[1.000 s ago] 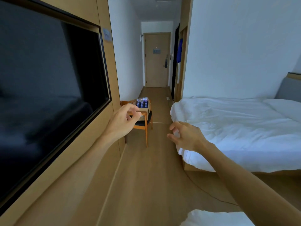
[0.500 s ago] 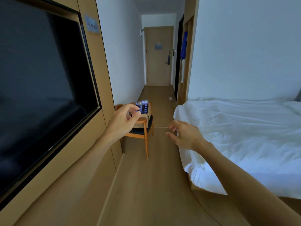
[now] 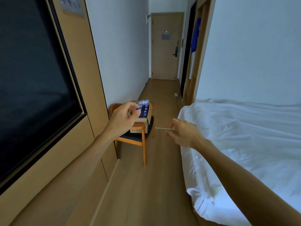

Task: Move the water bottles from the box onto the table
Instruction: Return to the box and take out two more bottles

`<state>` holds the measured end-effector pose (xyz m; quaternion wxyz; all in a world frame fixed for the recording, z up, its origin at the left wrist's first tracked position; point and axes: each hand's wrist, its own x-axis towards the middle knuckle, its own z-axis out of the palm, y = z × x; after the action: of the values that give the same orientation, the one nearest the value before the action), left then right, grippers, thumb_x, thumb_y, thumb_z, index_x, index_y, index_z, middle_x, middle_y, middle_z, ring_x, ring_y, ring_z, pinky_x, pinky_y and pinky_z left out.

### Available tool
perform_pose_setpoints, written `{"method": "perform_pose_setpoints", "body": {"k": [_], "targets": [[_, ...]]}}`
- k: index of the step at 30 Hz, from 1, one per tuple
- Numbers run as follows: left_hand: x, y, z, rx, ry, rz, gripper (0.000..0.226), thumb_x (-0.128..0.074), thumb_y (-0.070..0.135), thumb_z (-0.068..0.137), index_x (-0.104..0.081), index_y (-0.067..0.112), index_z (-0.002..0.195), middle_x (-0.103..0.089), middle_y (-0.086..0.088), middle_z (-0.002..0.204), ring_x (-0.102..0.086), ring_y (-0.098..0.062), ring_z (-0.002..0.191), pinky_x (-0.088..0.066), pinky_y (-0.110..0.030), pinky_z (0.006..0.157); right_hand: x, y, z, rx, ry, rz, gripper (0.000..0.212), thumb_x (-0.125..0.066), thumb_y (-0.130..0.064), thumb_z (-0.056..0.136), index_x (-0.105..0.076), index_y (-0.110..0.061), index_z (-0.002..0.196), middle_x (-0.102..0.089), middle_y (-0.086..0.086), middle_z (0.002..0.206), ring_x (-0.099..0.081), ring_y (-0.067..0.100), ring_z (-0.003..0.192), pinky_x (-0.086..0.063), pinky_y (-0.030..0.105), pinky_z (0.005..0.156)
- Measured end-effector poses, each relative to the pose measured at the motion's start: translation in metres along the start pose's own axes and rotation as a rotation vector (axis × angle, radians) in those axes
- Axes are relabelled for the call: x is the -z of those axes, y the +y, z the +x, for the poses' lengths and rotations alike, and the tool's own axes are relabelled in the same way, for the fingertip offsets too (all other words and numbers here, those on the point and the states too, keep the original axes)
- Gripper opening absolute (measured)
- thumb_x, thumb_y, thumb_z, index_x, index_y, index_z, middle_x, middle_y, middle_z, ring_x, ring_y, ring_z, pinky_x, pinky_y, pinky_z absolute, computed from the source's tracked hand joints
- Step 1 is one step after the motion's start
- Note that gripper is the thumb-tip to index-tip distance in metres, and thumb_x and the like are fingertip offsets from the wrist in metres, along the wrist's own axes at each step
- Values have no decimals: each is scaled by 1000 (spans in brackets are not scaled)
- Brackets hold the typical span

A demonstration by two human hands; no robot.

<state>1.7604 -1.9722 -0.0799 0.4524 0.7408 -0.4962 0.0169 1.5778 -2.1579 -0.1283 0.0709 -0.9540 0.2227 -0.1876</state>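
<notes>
- Your left hand hung in the air in front of the open brown cardboard box, fingers curled loosely inward with thumb and forefinger near each other, gripping nothing.
- Your right hand reached forward over the wooden floor, beside the white-sheeted bed, fingers half open and empty.
- The box sat on the dark seat of the orange wooden chair, against the wall.
- The blue-capped plastic water bottles stood packed inside the box; one clear bottle lay across the far edge.
</notes>
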Motion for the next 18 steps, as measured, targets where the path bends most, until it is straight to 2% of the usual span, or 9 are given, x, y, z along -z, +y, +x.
{"method": "perform_pose_setpoints", "body": {"k": [4,8,12,15,18], "targets": [[-30,-39,70,-4,-2,0,19,-53,41,95,-57,33,111,-59,20,100,-57,7,81,-44,-14,59,-25,37,71,-13,-28,-24,30,-51,-56,89,-48,-31,105,-61,-10,106,-57,8,84,-52,32,72],[-55,-76,150,4,-14,-23,19,-54,41,94,-56,32,111,-60,18,102,-60,-6,82,-50,-22,63,-46,73,148,-30,-26,-27,39,-49,-61,88,-50,-28,110,-61,-11,106,-57,8,86,-54,34,76],[-78,-108,230,22,-47,12,20,-53,42,95,-54,33,113,-58,19,102,-59,-1,86,-41,-14,59,-66,110,221,-53,-37,-12,43,-47,-64,87,-51,-29,111,-60,-12,106,-57,7,86,-54,35,77],[-97,-130,283,27,-63,-2,18,-53,39,96,-54,32,112,-57,19,100,-57,1,90,-41,-14,61,-81,140,270,-70,-52,-1,43,-48,-63,87,-51,-29,113,-60,-11,107,-58,8,86,-55,36,78],[-120,-153,331,14,-65,-1,18,-54,35,96,-56,28,112,-60,12,102,-58,-2,88,-43,-14,64,-100,176,315,-77,-45,10,39,-50,-60,88,-50,-31,114,-60,-11,107,-58,7,85,-55,34,77]]}}
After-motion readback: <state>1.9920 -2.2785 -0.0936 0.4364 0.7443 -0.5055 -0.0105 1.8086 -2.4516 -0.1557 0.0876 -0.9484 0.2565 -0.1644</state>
